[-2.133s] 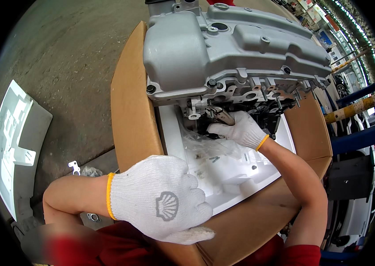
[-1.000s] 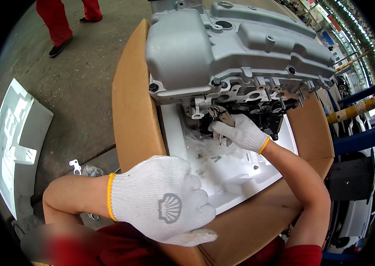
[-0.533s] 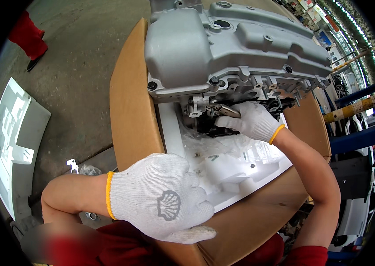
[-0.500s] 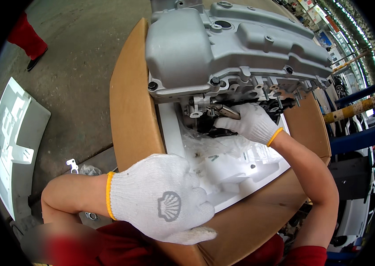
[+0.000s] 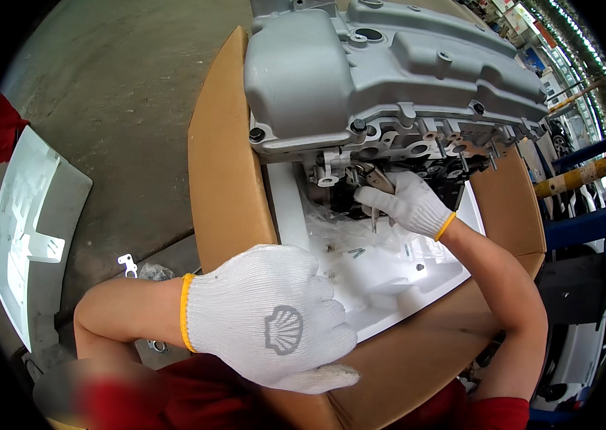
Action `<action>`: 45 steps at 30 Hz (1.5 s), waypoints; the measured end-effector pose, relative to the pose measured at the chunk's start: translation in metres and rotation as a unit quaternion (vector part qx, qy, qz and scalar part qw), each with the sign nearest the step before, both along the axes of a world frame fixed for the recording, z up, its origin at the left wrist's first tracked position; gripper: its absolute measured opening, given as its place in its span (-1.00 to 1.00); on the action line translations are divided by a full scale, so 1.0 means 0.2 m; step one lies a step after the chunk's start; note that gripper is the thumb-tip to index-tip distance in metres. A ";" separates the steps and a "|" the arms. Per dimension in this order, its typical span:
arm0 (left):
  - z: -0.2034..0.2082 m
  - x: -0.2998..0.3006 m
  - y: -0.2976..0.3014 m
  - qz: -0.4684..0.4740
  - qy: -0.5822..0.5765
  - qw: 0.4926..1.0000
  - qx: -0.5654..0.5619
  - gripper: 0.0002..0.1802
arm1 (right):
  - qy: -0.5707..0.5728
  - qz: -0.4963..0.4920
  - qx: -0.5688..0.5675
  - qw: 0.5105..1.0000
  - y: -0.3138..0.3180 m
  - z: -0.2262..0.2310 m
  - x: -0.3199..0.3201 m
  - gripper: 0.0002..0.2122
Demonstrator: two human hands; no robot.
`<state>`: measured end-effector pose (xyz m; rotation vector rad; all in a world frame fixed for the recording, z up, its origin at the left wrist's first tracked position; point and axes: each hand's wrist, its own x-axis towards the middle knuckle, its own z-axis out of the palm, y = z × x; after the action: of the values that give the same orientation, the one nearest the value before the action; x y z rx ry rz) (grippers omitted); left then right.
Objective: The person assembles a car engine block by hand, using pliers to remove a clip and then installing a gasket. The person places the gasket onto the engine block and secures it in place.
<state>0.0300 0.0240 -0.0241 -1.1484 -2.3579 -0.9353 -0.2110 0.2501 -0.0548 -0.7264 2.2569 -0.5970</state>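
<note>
A grey engine point(image 5: 417, 64) with a ribbed cover stands in a cardboard box point(image 5: 227, 158). My right hand point(image 5: 415, 206), in a white knitted glove with a yellow cuff, reaches under the cover's near edge. It is closed on a metal tool that looks like pliers point(image 5: 380, 182); one handle points down below the fingers. The jaws are close to a small metal bracket point(image 5: 328, 168) on the engine's side; I cannot tell whether they touch. My left hand point(image 5: 274, 315), gloved alike, lies back up over the box's near left edge, thumb stretched out and fingertips partly hidden.
White foam packing point(image 5: 417, 276) and crumpled clear plastic point(image 5: 342, 233) lie inside the box below the engine. On the floor to the left are a white panel point(image 5: 45, 244) and a flat metal gasket point(image 5: 128, 265). A person's red trouser leg point(image 5: 3, 132) shows far left.
My right hand has turned the pliers, so a handle now shows below the fingers. The left hand rests much as before. The view has shifted slightly, and the other person's leg has moved lower left.
</note>
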 end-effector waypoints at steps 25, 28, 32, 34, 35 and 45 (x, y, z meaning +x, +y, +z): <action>0.03 0.00 0.00 0.018 -0.026 0.999 -0.038 -0.41 | -0.012 -0.042 -0.062 0.997 0.00 -0.19 0.03 -0.56; 0.01 0.00 0.01 0.019 -0.026 0.999 -0.039 -0.40 | -0.100 -0.088 -0.069 0.989 -0.04 -0.21 0.07 -0.60; 0.04 0.00 -0.01 0.004 -0.036 0.998 -0.060 -0.47 | -0.113 -0.054 -0.069 0.990 -0.02 -0.15 0.03 -0.54; 0.01 0.01 0.00 0.008 -0.036 0.999 0.001 -0.53 | -0.093 -0.026 -0.045 0.994 -0.01 -0.09 0.00 -0.50; 0.00 0.01 0.00 0.010 -0.035 0.999 0.031 -0.56 | -0.067 -0.012 -0.011 0.998 -0.02 -0.06 -0.01 -0.49; -0.03 0.01 0.00 0.000 -0.001 1.000 0.027 -0.53 | 0.168 0.104 0.085 0.977 -0.05 0.07 -0.02 -0.37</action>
<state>0.0319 0.0235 -0.0296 -1.1276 -2.3200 -0.9942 -0.2148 0.2398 -0.0416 -1.0221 2.4562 -0.1871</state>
